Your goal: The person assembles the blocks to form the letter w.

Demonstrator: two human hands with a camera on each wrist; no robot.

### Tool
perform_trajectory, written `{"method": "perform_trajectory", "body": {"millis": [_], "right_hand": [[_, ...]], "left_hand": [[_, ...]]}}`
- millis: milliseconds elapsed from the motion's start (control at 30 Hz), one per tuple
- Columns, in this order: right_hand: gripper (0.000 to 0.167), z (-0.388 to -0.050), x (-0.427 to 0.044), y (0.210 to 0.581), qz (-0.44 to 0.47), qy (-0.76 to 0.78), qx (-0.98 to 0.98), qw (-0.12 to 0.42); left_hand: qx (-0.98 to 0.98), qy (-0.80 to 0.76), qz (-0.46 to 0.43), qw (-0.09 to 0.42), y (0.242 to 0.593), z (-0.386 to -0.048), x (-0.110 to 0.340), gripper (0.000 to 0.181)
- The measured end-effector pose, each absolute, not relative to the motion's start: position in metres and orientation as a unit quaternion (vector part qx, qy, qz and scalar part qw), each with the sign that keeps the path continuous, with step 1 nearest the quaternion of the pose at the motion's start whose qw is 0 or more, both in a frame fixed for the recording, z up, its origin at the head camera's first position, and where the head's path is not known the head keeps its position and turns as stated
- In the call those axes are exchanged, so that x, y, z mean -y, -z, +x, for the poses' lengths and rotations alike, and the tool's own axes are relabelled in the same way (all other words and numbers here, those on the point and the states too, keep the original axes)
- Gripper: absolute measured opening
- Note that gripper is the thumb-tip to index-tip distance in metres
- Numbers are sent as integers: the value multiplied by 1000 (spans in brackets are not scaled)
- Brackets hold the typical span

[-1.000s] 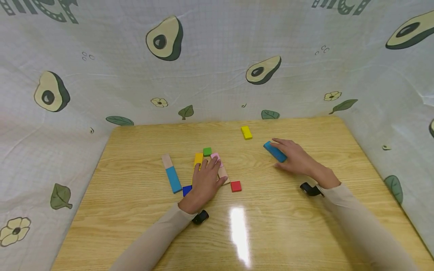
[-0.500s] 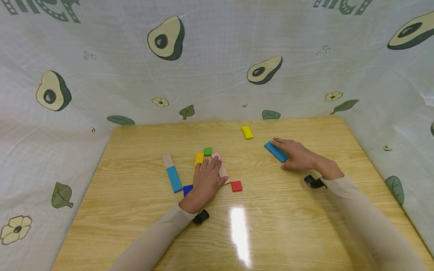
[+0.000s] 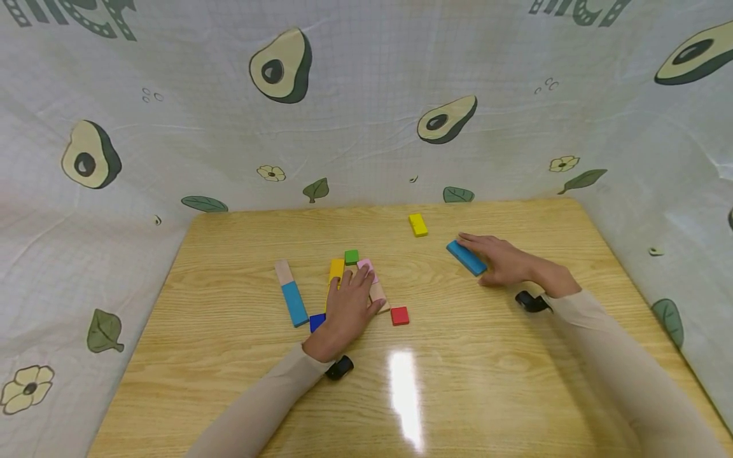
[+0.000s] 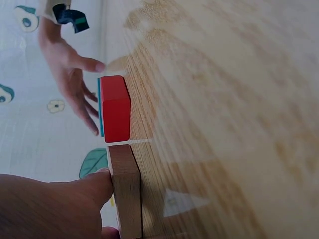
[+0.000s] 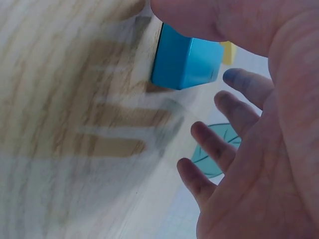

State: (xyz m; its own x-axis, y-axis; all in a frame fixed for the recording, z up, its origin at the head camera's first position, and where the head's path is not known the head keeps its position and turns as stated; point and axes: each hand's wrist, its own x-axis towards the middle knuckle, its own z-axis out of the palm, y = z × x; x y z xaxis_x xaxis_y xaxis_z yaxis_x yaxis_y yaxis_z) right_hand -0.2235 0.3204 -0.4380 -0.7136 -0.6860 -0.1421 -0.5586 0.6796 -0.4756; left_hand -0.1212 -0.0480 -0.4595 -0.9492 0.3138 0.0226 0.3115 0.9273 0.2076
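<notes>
My left hand (image 3: 349, 305) rests over a cluster of flat blocks in the head view, fingers spread, hiding part of them. Around it show a yellow block (image 3: 336, 267), a pink block (image 3: 366, 266), a plain wooden block (image 3: 377, 296) and a dark blue block (image 3: 317, 322). In the left wrist view the thumb touches the wooden block (image 4: 125, 194). On the right, my right hand (image 3: 504, 261) is beside a long blue block (image 3: 466, 257) lying on the table. Its fingers (image 5: 212, 144) are extended and apart from the blue block (image 5: 187, 59) in the right wrist view; the thumb is close to it.
A green block (image 3: 352, 257) sits behind the cluster, with a red block (image 3: 399, 316) to its right. Left of it, a pale block (image 3: 283, 271) adjoins a blue block (image 3: 294, 304). A yellow block (image 3: 418, 224) lies near the table's (image 3: 487, 394) back edge.
My right hand has drawn slightly right from the long blue block, uncovering more of it; that block stays about where it was. The left hand has not visibly moved.
</notes>
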Motion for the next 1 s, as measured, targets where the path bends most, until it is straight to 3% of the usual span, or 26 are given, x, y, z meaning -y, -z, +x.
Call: {"method": "perform_trajectory", "body": {"millis": [1000], "right_hand": [[85,-232,-313,441,-359,171,-906,144]], "left_hand": [[-982,-101,161,15,458,-121,48,65]]}}
